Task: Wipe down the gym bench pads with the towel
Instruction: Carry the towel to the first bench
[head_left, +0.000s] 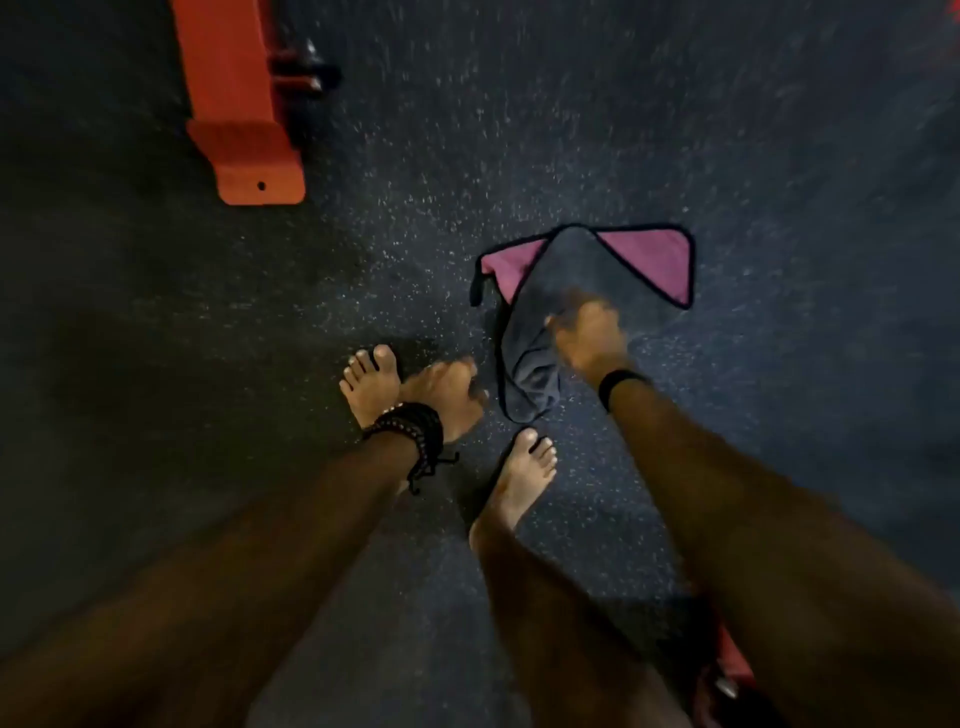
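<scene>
Both hands reach down toward the floor (675, 130). Right hand (589, 338), blurred, pinches the towel (571, 270), a grey cloth with two pink corners folded out, its far part seemingly lying on the floor. Left hand (447, 395) hangs with fingers loosely curled, holding nothing, partly covering one of two bare feet (527, 473). One red steel leg (239, 104) of some gym frame is cut off at the top edge; dark parts beside it are too blurred to identify

dark speckled floor (675, 130), orange metal frame foot (249, 156) upper left, two bare feet (369, 382)
</scene>
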